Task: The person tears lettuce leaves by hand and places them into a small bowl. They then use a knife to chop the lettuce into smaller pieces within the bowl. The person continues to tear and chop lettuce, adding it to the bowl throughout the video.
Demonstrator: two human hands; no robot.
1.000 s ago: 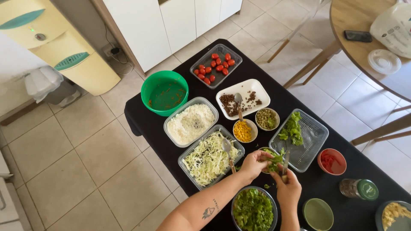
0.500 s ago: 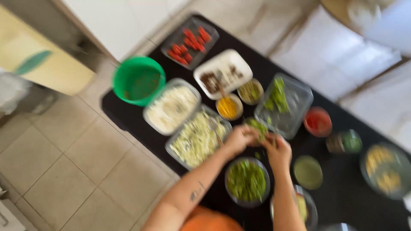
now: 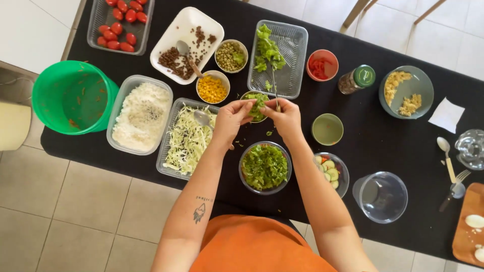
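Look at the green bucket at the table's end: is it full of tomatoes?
No. The green bucket holds only scraps; the tomatoes lie in a clear tray.

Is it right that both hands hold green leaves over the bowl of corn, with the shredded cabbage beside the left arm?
Not quite. In the head view both hands hold the leaves above the table, just behind the bowl of chopped greens; the corn lies further left. The cabbage is beside the left arm.

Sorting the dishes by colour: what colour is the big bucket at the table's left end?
Green: the bucket shows plainly in the head view, beside the rice tub.
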